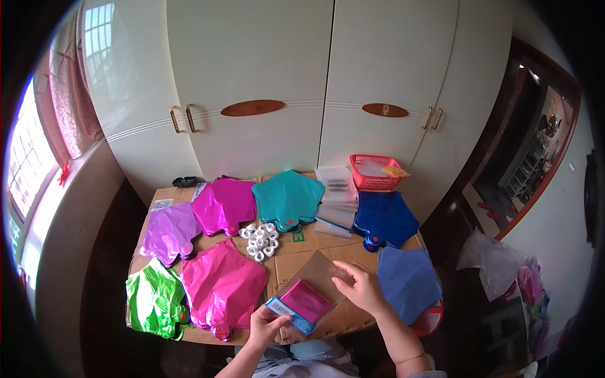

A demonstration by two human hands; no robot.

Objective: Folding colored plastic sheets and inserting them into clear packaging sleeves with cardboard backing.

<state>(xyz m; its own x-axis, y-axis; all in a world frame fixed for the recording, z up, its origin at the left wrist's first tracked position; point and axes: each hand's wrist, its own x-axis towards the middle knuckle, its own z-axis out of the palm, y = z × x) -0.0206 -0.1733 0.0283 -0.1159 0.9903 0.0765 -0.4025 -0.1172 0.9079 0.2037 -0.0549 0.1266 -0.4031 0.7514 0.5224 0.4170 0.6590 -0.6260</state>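
My left hand (pixel 266 326) grips the near end of a clear flat bag (pixel 315 280) with a blue-and-white header card, and a folded magenta foil piece (pixel 305 300) sits inside it. My right hand (pixel 360 286) pinches the bag's far open edge with its fingertips. The bag lies tilted above the cardboard-covered table (pixel 318 242). Just left of it lies a pile of hot-pink foil balloons (pixel 222 286).
More star-shaped foil balloon piles lie around: green (pixel 154 299), lilac (pixel 169 232), magenta (pixel 224 203), teal (pixel 288 196), dark blue (pixel 384 219), pale blue (pixel 408 280). Small white rolls (pixel 260 239) sit mid-table. A stack of clear bags (pixel 337 198) and a red basket (pixel 376 171) stand behind. White wardrobe doors (pixel 252 82) rise beyond.
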